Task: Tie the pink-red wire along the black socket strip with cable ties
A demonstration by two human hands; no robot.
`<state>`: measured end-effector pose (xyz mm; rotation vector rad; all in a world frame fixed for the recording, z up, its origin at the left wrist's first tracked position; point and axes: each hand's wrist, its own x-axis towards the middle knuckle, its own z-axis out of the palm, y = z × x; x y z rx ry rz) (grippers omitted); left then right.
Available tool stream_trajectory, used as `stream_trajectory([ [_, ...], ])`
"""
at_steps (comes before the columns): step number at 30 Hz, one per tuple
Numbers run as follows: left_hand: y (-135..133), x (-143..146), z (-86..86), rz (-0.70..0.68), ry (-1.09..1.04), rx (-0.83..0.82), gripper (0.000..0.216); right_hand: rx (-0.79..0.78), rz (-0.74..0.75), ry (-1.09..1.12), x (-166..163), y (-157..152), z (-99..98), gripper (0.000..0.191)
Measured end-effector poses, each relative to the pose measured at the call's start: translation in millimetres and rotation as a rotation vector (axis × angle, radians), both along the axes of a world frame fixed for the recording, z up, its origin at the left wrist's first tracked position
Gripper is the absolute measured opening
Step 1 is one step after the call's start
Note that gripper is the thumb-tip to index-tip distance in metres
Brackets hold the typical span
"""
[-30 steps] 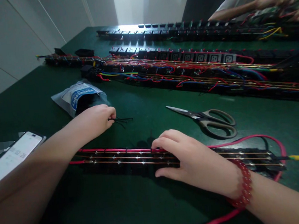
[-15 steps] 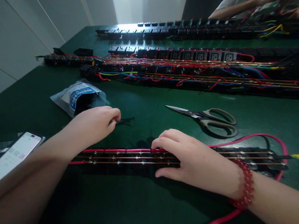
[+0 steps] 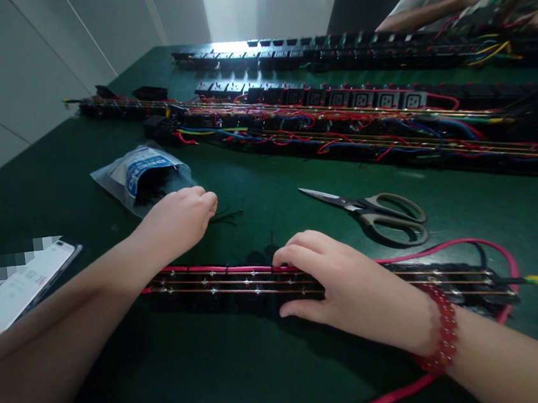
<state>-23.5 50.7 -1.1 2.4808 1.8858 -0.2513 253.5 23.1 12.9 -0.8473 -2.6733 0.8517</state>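
Note:
A black socket strip (image 3: 240, 291) with copper bars and a pink wire (image 3: 490, 249) lies across the green table (image 3: 267, 182) close to me. My right hand (image 3: 342, 283) rests on its middle, fingers curled over the bars and thumb on the near side. My left hand (image 3: 179, 217) is closed in a pinch on thin black cable ties (image 3: 225, 217) lying on the table just beyond the strip. A clear bag (image 3: 144, 176) with a blue label and more black ties sits right behind that hand.
Scissors (image 3: 376, 212) lie to the right of the ties. A phone (image 3: 22, 282) lies at the left edge. Several long wired socket strips (image 3: 338, 124) run across the far table. Another person's arms (image 3: 459, 2) work at the far right corner.
My left hand has crept slightly rightwards while pinching at the black ties. My right hand has stayed on the strip.

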Motion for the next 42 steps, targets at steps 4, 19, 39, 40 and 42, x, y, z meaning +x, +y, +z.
stream_trajectory([
  [4,-6.3,5.6,11.3,-0.005,-0.009,0.010,0.018,0.008,0.003,0.007,0.1,1.2,-0.8,0.041],
  [19,-39.0,56.8,28.8,0.110,-0.970,-0.478,0.013,-0.081,-0.166,0.193,2.3,0.8,-1.2,0.037],
  [39,-44.4,68.7,25.9,0.319,-1.264,-0.554,0.014,0.062,0.162,0.271,4.4,6.6,-6.0,0.024],
  [40,-44.6,69.1,25.7,0.305,-1.255,-0.552,0.014,0.067,0.161,0.269,4.5,6.2,-5.5,0.023],
  [42,-44.5,69.6,25.5,0.280,-1.232,-0.561,0.013,0.086,0.161,0.269,4.6,5.5,-4.3,0.020],
])
